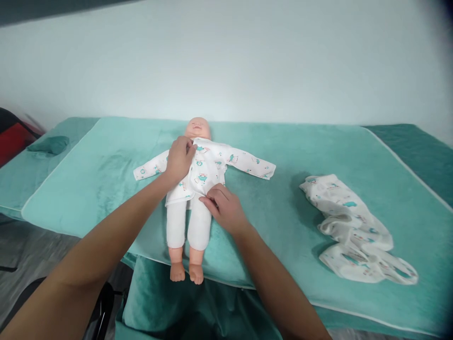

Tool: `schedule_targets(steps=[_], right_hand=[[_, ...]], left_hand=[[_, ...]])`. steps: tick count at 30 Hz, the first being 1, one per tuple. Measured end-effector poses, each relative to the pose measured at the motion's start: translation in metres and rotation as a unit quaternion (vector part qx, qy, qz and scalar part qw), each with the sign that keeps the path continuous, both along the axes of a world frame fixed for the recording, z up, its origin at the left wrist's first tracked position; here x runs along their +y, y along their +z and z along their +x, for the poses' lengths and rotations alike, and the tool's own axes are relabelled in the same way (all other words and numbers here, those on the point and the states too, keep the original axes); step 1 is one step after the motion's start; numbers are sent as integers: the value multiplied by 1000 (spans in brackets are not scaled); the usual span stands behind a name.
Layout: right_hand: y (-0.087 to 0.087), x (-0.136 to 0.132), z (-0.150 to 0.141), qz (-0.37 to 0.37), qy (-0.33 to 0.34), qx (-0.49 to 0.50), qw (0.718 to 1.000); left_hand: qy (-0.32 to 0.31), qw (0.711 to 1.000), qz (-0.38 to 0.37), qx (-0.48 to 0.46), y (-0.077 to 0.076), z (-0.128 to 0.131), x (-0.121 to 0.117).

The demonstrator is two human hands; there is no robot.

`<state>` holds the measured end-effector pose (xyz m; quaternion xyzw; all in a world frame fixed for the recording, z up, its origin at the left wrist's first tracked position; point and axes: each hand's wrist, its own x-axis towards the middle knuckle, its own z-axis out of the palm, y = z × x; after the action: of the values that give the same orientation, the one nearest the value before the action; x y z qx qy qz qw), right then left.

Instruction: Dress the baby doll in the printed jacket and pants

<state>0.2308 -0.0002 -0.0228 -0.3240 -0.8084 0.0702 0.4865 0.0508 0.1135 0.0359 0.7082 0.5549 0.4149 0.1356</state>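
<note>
A baby doll (198, 126) lies on its back on a teal mat (283, 156), head away from me, bare feet past the near edge. It wears a white printed shirt (212, 165) with sleeves spread out, and plain white trousers (187, 222). My left hand (180, 158) rests on the doll's chest near the collar, fingers curled and pinching the shirt front. My right hand (224, 208) is at the shirt's lower hem by the doll's hip, fingers pinched on the fabric edge.
A crumpled white printed garment (354, 226) lies on the mat to the right. A small teal pillow (49, 144) sits at the far left on a darker teal surface. A red and black object (12, 137) is at the left edge. A pale wall stands behind.
</note>
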Motion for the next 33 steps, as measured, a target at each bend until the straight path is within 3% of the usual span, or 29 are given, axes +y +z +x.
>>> schedule_targets(steps=[8,11,15,18,23,29,33], right_hand=[[1,-7,-5,50,47,31,997],[3,-5,-1,-3,41,101,994],[-4,11,10,-116,-111,212,964],[-17,28,15,-208,-171,242,932],[-27,41,14,-317,-164,263,897],[-29,37,11,-359,-139,239,891],[-29,40,5,-376,-92,284,878]], left_hand=[[-3,999,-1,-39,-4,0,3],[8,997,-3,-79,-7,-3,-2],[41,994,-5,-104,-21,-19,-22],[93,986,-34,-137,-40,-41,-41],[110,980,-70,-149,-64,-64,-61],[78,978,-92,-172,-67,-64,-59],[43,969,-99,-221,-69,-61,-49]])
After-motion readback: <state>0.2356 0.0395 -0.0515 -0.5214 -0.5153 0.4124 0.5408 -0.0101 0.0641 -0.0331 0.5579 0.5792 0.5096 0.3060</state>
